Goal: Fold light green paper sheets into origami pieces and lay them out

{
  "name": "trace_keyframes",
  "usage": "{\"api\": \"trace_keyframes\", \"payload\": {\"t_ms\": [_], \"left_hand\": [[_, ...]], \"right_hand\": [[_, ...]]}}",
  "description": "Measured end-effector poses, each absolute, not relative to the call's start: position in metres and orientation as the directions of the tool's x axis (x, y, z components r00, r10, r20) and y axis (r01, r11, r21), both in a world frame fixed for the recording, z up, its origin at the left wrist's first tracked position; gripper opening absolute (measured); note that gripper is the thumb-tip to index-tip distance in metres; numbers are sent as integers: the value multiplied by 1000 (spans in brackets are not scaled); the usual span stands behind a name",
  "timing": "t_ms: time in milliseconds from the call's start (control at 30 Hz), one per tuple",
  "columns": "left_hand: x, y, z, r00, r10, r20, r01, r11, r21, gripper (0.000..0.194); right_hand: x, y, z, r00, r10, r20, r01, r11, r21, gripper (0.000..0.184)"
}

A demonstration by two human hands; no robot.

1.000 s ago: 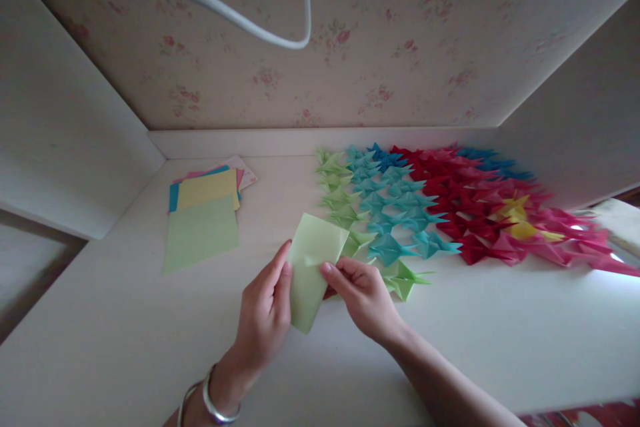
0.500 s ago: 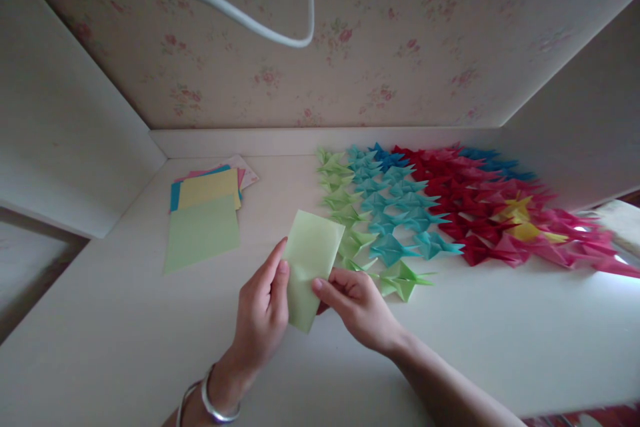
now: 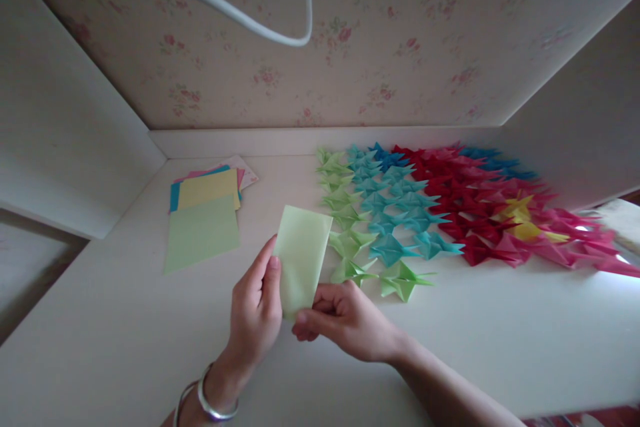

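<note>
A pale green sheet of origami paper (image 3: 303,257), folded into an upright rectangle, is held above the white table. My left hand (image 3: 257,300) pinches its left edge, thumb in front and fingers behind. At the lower right corner my right hand (image 3: 345,320) grips the paper between thumb and curled fingers. Just right of the paper lie light green folded paper cranes (image 3: 353,240), the nearest one (image 3: 404,280) beyond my right hand.
Rows of turquoise cranes (image 3: 390,250), red cranes (image 3: 440,180) and pink cranes (image 3: 560,233) spread to the right. Flat paper sheets (image 3: 203,233) in several colours lie at the left. A white cable (image 3: 240,17) hangs in front of the floral wall (image 3: 280,87).
The folded paper has shifted slightly left and stands straighter. My right hand has slid down from its right edge to the lower corner. My left hand has moved a little left.
</note>
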State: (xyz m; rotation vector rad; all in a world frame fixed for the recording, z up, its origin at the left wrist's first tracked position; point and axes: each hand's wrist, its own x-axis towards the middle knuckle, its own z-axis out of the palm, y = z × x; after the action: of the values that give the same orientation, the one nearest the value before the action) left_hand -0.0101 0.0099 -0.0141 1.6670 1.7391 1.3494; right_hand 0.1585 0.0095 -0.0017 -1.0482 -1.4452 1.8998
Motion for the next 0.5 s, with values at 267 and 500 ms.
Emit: {"api": "trace_keyframes", "payload": {"t_ms": [267, 500], "left_hand": [[-12, 10, -14, -242, 940, 240, 478, -99, 873, 32], [-13, 15, -11, -124, 939, 320, 456, -233, 859, 10]], "right_hand": [[162, 11, -1, -547, 767, -337, 79, -353, -932, 34], [167, 22, 0, -212, 951, -225, -115, -253, -961, 42]]}}
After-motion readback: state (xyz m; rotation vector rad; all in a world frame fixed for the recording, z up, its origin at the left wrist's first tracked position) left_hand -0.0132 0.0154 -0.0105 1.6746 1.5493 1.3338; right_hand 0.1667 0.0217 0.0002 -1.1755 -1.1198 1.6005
